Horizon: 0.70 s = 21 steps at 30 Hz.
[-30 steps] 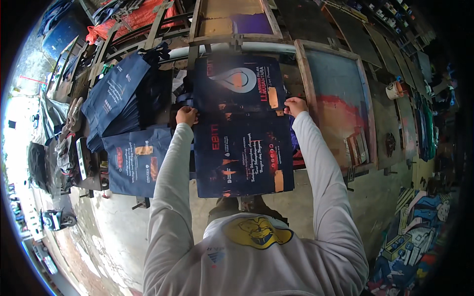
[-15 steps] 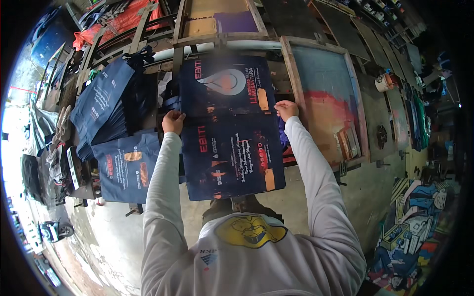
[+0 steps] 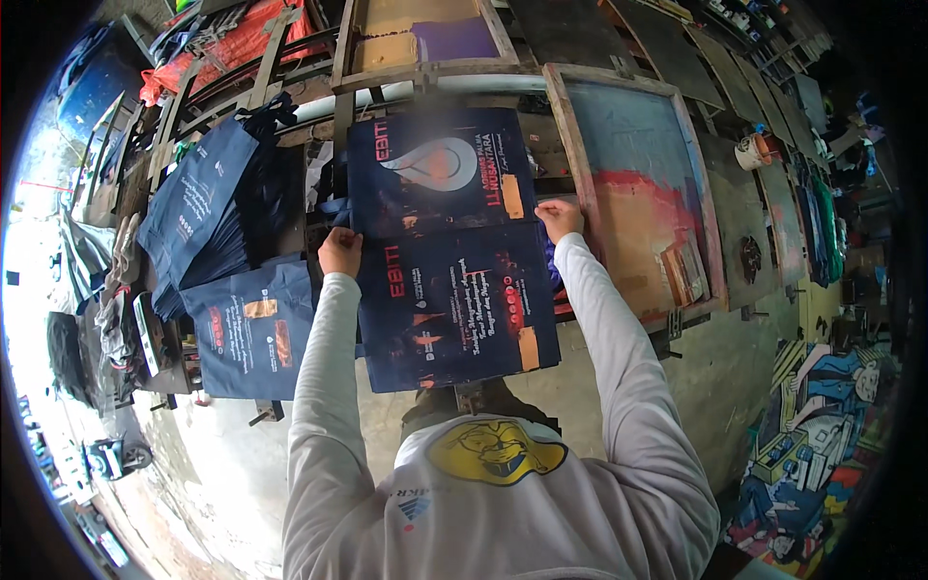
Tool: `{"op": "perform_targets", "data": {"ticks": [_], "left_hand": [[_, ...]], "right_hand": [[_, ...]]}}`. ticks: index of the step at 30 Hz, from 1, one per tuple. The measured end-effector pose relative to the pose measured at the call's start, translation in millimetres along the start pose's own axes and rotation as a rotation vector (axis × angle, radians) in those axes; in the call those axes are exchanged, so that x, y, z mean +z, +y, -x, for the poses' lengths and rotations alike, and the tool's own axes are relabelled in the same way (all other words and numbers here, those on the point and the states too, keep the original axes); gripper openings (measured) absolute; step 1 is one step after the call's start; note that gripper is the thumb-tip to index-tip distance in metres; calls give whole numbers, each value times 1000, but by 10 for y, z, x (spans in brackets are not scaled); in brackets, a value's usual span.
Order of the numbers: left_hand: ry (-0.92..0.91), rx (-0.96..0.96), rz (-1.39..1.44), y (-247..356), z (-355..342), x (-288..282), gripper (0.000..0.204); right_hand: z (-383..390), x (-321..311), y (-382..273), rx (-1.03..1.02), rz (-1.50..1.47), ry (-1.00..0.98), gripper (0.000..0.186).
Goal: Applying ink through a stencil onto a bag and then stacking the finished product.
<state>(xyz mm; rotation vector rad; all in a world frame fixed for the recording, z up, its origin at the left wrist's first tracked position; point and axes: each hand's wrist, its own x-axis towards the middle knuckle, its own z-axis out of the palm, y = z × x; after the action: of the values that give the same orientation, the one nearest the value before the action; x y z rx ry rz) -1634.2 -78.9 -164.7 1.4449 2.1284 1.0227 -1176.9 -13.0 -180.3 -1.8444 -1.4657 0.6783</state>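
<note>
Two dark navy printed fabric panels lie flat in front of me, one beyond the other. The near navy fabric bag (image 3: 440,329) has white script, red print and tan patches. A white teardrop shape marks the far navy panel (image 3: 372,208). Where the two meet, my left hand (image 3: 340,251) pinches the near bag's left upper corner, its fingers closed. On the opposite side my right hand (image 3: 560,220) has its thumb and fingers pressed together at the right upper corner. Whether the two panels are joined I cannot tell.
To the left lie a pile of navy bags (image 3: 208,193) and another printed navy bag (image 3: 253,329). A wood-framed printing screen (image 3: 633,145), stained red and blue, stands close on the right. Beyond are another screen (image 3: 387,53) and a paint-smeared bucket (image 3: 752,155).
Both hands stay at the bag's upper corners, with only a tiny shift. The view has moved slightly; the panels lie as before.
</note>
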Motion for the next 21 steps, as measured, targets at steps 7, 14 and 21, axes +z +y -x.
{"op": "perform_targets", "data": {"ticks": [7, 14, 21], "left_hand": [[71, 34, 55, 1, 1, 121, 18], [117, 86, 1, -64, 30, 136, 17], [75, -33, 5, 1, 86, 132, 17]], "right_hand": [[-23, -59, 65, -54, -113, -8, 13], [94, -81, -173, -95, 13, 25, 11], [102, -102, -98, -69, -20, 21, 14]]}}
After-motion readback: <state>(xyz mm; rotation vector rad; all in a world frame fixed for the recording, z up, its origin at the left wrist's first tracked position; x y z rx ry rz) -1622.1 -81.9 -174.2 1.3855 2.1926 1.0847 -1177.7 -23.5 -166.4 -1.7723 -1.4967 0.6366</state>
